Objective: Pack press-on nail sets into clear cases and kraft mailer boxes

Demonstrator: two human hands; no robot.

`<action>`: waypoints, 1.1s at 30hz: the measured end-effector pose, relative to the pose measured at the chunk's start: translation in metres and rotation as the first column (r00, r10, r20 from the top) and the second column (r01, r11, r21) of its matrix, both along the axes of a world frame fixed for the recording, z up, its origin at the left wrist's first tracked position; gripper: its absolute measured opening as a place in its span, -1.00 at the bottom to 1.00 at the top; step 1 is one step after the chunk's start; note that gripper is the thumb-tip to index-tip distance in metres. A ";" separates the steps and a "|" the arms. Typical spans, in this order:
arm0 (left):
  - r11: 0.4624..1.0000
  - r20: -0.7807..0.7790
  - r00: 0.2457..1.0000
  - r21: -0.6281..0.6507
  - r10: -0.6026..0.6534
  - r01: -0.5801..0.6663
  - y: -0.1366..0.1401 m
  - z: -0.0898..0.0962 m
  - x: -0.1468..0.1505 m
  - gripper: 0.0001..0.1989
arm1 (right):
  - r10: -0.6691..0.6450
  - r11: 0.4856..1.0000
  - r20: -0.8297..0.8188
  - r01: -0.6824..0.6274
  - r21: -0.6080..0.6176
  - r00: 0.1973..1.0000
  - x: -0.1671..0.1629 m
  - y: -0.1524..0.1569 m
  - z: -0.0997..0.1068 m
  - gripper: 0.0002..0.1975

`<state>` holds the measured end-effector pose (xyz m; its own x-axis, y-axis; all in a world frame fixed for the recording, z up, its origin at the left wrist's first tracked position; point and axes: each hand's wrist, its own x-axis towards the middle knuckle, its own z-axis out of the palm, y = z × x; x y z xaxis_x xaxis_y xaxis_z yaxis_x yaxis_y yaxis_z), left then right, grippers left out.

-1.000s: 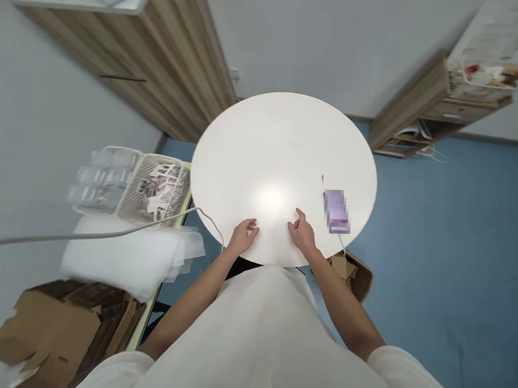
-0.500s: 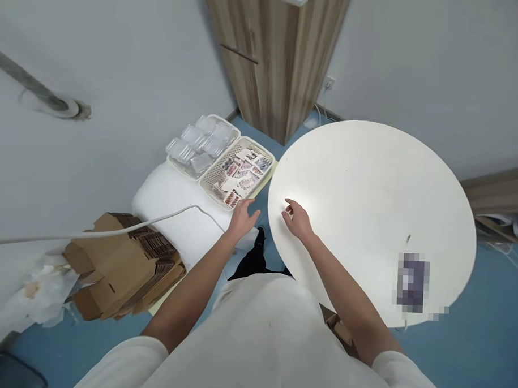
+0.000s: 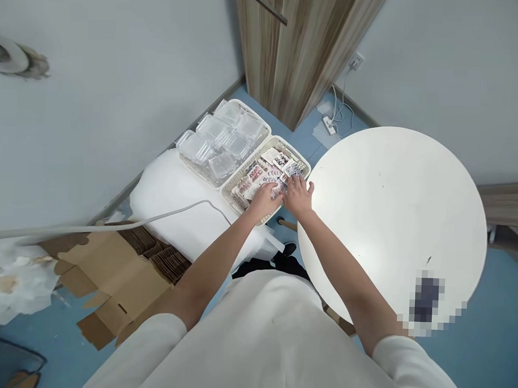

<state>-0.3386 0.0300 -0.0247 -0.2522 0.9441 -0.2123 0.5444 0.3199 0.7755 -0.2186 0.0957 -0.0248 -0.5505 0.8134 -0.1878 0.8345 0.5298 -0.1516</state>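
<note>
A cream plastic basket (image 3: 231, 201) holds many small flat packs (image 3: 256, 172) with rows of red, pink and dark blue shapes, possibly press-on nail sets. My left hand (image 3: 265, 202) reaches over the near side of this basket, fingers spread and bent down onto the packs. Beside it, my right hand (image 3: 298, 196) rests at the basket's right edge, its fingers apart over the packs. No pack is lifted in either hand. The fingertips are partly lost among the packs, so a grasp does not show.
A second basket (image 3: 267, 125) with clear plastic boxes (image 3: 212, 129) adjoins on the left. White wrapped material (image 3: 170, 185) lies below them, crossed by a cable (image 3: 156, 216). Folded cardboard (image 3: 124, 274) stands lower left. A round white table (image 3: 390, 210) bears a blurred dark object (image 3: 427, 299).
Both hands have moved forward from in front of my body, the right one leaving the table's edge, and now reach into the basket of packs. The view has shifted too.
</note>
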 end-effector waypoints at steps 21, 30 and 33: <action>0.968 0.176 0.953 -0.094 0.246 -0.232 0.019 -0.038 -0.011 -0.49 | -0.095 0.987 -0.166 0.072 -0.143 0.981 -0.014 0.001 0.000 -0.50; 0.920 0.435 0.816 -0.086 0.380 -0.382 0.021 -0.039 -0.007 -0.61 | -0.266 0.950 -0.385 0.173 -0.258 0.884 -0.021 -0.006 -0.004 -0.49; 0.898 0.475 0.778 -0.065 0.411 -0.435 0.017 -0.030 0.006 -0.59 | -0.286 0.949 -0.531 0.157 -0.274 0.798 -0.004 -0.012 0.007 -0.48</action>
